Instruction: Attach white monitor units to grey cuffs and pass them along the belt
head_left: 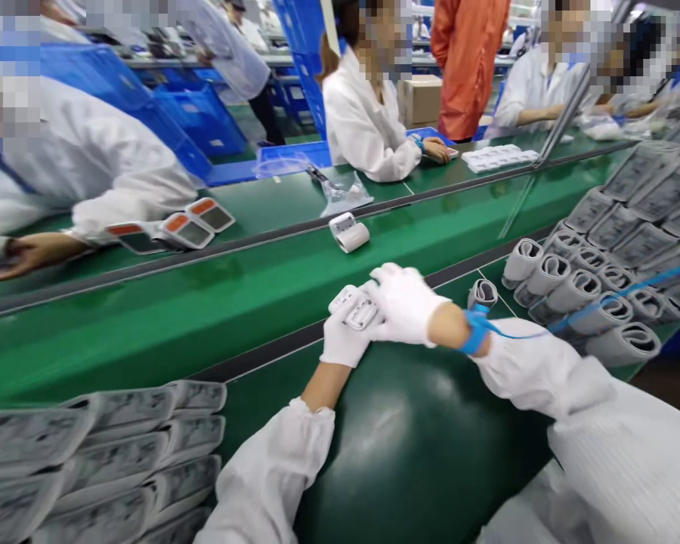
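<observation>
**Close work, all gloved up**

We have both hands on a small white monitor (356, 308), which sits at the near edge of the green conveyor belt (147, 355), just below the middle of the frame. Our left hand (344, 340), in a white glove, curls around the monitor's lower side. Our right hand (403, 304), gloved too and slightly blurred, presses in from the upper right with its fingers over the top, so both hands are grasping it.

A blue wrist strap (476, 332) circles our right wrist, and its thin blue cord (601, 306) runs off to the right across a crowd of rolled grey cuffs (567, 283). One single rolled cuff (483, 295) stands just beside our right hand. Our forearms seem to rest on a rounded dark green pad (413, 446). Stacked flat grey-printed packets (91, 453) fill the lower left, and more (646, 189) are piled at the upper right.

Farther across, a second monitor with its cuff (349, 233) lies on the belt, and a clear plastic bag (340, 198) lies beyond it. At the left, a co-worker's hand (28, 253) rests near orange-topped monitors (170, 230). At upper centre, another co-worker in a white coat (368, 117) sits near a white tray (499, 157), and blue crates (198, 113) stand at the upper left.
</observation>
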The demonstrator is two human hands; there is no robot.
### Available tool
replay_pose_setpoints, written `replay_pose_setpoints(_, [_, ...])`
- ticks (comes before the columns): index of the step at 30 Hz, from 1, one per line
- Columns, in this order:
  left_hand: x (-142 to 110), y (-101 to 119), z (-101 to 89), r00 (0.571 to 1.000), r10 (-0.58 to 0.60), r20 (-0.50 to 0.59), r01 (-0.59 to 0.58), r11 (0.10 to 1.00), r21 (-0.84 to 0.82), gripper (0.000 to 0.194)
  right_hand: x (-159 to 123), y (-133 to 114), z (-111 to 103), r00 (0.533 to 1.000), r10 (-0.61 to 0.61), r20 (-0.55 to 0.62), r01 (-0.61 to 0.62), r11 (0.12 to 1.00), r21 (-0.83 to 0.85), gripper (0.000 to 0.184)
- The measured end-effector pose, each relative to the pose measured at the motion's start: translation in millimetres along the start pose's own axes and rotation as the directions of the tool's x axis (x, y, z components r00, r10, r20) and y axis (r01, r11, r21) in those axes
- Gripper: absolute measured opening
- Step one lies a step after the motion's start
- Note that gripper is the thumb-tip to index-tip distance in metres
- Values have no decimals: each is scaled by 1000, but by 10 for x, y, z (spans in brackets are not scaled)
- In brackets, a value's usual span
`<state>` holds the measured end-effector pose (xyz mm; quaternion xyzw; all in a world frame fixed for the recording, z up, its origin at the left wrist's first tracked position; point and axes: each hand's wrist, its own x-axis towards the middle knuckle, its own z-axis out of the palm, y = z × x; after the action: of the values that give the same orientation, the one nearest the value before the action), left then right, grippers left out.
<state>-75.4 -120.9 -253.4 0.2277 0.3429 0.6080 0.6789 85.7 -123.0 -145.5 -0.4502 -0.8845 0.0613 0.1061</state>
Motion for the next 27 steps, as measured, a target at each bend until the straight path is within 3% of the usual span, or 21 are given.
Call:
replay_pose_setpoints(1, [-25, -9, 11, 998, -54, 31, 53, 998, 27, 30, -235, 128, -38, 998, 19, -62, -20, 1000, -17, 56])
replay_pose_setpoints(2, [-48, -17, 32, 994, -96, 60, 92, 994, 57, 32, -484, 277, -49, 981, 117, -157, -121, 992, -16, 62])
replay_pose_setpoints(4, [-90, -40, 107, 983, -144, 114, 130, 984, 120, 37, -971, 593, 14, 867, 414, -277, -394, 910, 126, 69])
replay_pose_setpoints(5, [-111, -59, 157, 978, -154, 142, 133, 980, 145, 39, -1182, 733, 81, 818, 511, -264, -450, 855, 259, 68])
replay_pose_setpoints(8, [-195, -154, 333, 960, -179, 216, 135, 970, 205, 39, -1573, 959, 309, 810, 541, -227, -434, 813, 389, 50])
replay_pose_setpoints(10, [-284, -238, 445, 949, -198, 247, 143, 964, 225, 40, -1622, 939, 399, 830, 514, -217, -381, 806, 453, 42])
replay_pose_setpoints(12, [-398, -321, 530, 931, -223, 288, 158, 960, 231, 41, -1548, 851, 416, 874, 437, -214, -239, 769, 592, 42])
replay_pose_setpoints(14, [-525, -394, 577, 909, -243, 338, 171, 958, 231, 42, -1416, 767, 394, 931, 303, -204, -63, 683, 728, 41])
replay_pose_setpoints(16, [-640, -455, 584, 914, -216, 345, 145, 965, 220, 44, -1282, 724, 388, 968, 180, -177, 32, 607, 794, 43])
replay_pose_setpoints(19, [-757, -520, 548, 968, -64, 241, 8, 974, 226, 48, -1156, 725, 475, 985, 121, -124, 33, 569, 822, 47])
replay_pose_setpoints(21, [-793, -537, 518, 983, 14, 182, -61, 965, 255, 50, -1139, 736, 574, 980, 148, -136, 49, 477, 878, 59])
replay_pose_setpoints(24, [-799, -520, 496, 974, -27, 223, -33, 964, 263, 53, -1178, 731, 676, 961, 247, -126, 38, 330, 943, 94])
replay_pose_setpoints(25, [-793, -509, 494, 962, -61, 267, -12, 964, 265, 52, -1196, 724, 684, 957, 271, -100, 14, 304, 952, 99])
replay_pose_setpoints(27, [-772, -489, 492, 923, -140, 359, 34, 958, 286, 52, -1227, 703, 664, 961, 272, -47, -34, 284, 958, 91])
